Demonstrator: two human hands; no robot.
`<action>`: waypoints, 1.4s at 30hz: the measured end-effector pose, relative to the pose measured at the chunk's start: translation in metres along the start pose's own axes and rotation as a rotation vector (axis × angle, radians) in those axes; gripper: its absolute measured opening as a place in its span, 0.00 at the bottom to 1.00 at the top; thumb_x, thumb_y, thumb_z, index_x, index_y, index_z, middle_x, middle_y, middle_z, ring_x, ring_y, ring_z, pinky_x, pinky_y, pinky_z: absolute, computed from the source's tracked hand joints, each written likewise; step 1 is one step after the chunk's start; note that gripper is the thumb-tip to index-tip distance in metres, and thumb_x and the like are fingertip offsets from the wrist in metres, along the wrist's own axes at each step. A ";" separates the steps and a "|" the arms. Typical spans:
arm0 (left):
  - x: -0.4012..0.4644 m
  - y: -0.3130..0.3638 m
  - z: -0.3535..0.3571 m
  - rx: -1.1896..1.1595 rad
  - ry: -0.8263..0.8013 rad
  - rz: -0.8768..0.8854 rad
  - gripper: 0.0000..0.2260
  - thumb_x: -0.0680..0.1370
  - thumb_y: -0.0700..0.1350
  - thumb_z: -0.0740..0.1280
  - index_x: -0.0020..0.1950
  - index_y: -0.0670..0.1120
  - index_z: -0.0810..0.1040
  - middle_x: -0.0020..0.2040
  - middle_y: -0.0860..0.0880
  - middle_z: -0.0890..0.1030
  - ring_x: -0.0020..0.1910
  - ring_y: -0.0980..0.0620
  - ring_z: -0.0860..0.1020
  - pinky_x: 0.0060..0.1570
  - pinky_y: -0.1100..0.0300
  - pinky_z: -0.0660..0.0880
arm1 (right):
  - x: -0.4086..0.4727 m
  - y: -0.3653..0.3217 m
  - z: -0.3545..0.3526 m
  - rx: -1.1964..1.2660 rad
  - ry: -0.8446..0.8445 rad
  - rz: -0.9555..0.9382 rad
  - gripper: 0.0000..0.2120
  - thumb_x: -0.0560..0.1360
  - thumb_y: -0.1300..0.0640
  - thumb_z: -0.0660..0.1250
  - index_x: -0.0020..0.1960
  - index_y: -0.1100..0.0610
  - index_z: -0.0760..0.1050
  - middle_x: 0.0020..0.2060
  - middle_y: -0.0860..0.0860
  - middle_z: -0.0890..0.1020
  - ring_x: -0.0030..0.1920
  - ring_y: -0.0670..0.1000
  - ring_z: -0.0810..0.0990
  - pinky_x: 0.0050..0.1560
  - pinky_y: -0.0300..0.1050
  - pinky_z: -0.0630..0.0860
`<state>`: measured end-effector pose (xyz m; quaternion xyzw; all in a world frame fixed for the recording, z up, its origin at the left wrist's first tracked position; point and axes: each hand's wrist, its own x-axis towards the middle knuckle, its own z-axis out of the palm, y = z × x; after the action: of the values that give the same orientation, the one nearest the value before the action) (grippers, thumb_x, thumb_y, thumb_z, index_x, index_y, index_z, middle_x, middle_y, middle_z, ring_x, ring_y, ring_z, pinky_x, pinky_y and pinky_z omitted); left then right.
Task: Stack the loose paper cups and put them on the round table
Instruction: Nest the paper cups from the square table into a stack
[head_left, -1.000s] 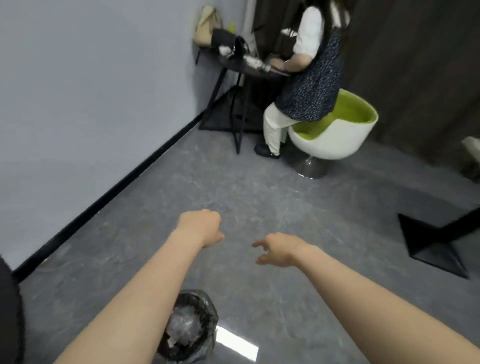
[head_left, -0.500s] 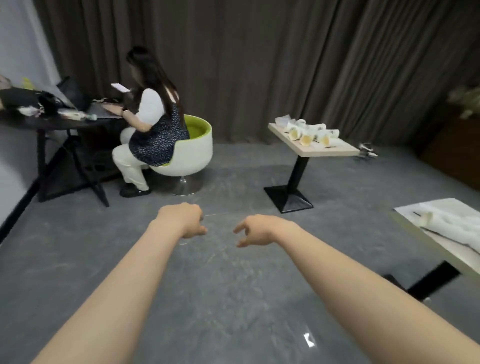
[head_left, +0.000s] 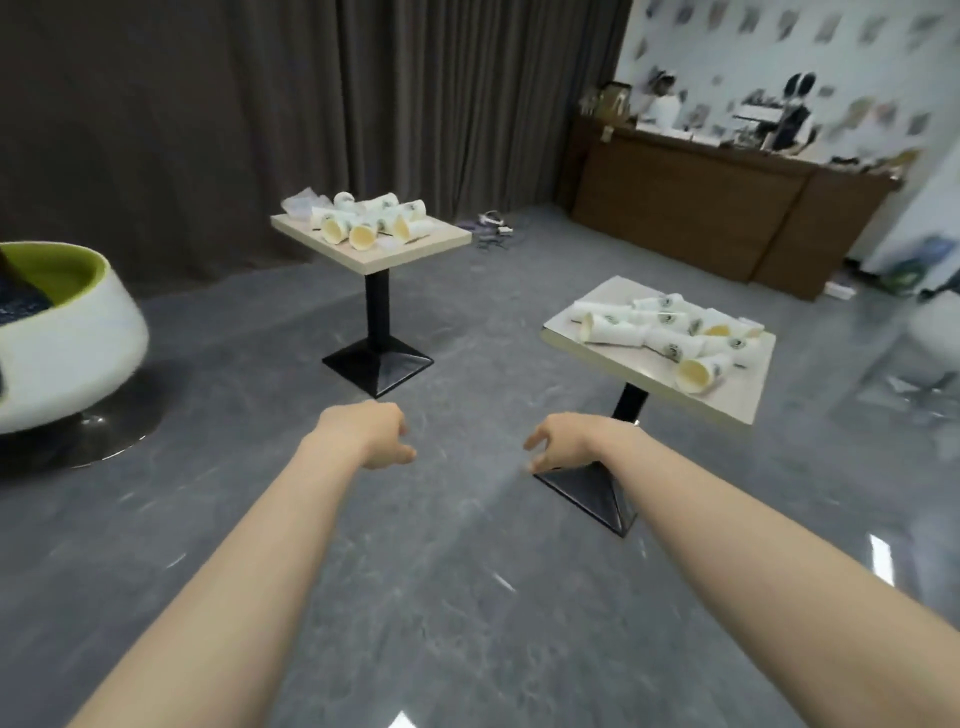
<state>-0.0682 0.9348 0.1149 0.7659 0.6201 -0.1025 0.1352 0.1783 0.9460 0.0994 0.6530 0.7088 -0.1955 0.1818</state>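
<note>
The view has swung right since a moment ago: the seated person has slid out of sight, leaving only the green-lined chair (head_left: 62, 332) well to the left of the left hand (head_left: 371, 434), and a second square tabletop (head_left: 737, 395) with loose paper cups (head_left: 670, 332) lying on their sides now sits just beyond the right hand (head_left: 563, 441). More cups (head_left: 363, 221) litter the far tabletop (head_left: 415, 247) ahead of the left hand. Both hands hang loosely curled, holding nothing. No round table shows, so the gathering has yet to start, likely with the nearer cups.
</note>
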 end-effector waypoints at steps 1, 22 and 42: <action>0.015 0.014 -0.003 0.007 0.003 0.018 0.22 0.79 0.58 0.62 0.72 0.54 0.69 0.68 0.50 0.72 0.66 0.50 0.72 0.58 0.58 0.68 | 0.005 0.020 -0.004 0.012 0.008 0.022 0.25 0.75 0.43 0.66 0.70 0.49 0.69 0.69 0.51 0.72 0.68 0.54 0.71 0.68 0.49 0.67; 0.328 0.255 -0.032 0.145 -0.077 0.402 0.18 0.79 0.55 0.62 0.66 0.49 0.74 0.63 0.49 0.76 0.57 0.47 0.77 0.50 0.58 0.68 | 0.132 0.316 -0.039 0.258 0.092 0.332 0.26 0.76 0.43 0.65 0.72 0.47 0.67 0.67 0.48 0.74 0.66 0.50 0.72 0.64 0.44 0.68; 0.540 0.447 -0.014 0.271 -0.145 0.733 0.19 0.78 0.54 0.62 0.67 0.49 0.71 0.63 0.47 0.74 0.62 0.45 0.74 0.52 0.55 0.70 | 0.243 0.533 -0.034 0.047 0.215 0.403 0.43 0.74 0.54 0.69 0.78 0.43 0.45 0.77 0.53 0.52 0.76 0.54 0.51 0.69 0.51 0.63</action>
<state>0.4816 1.3510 -0.0121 0.9381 0.2755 -0.1823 0.1037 0.6895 1.2090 -0.0178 0.8025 0.5746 -0.1011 0.1251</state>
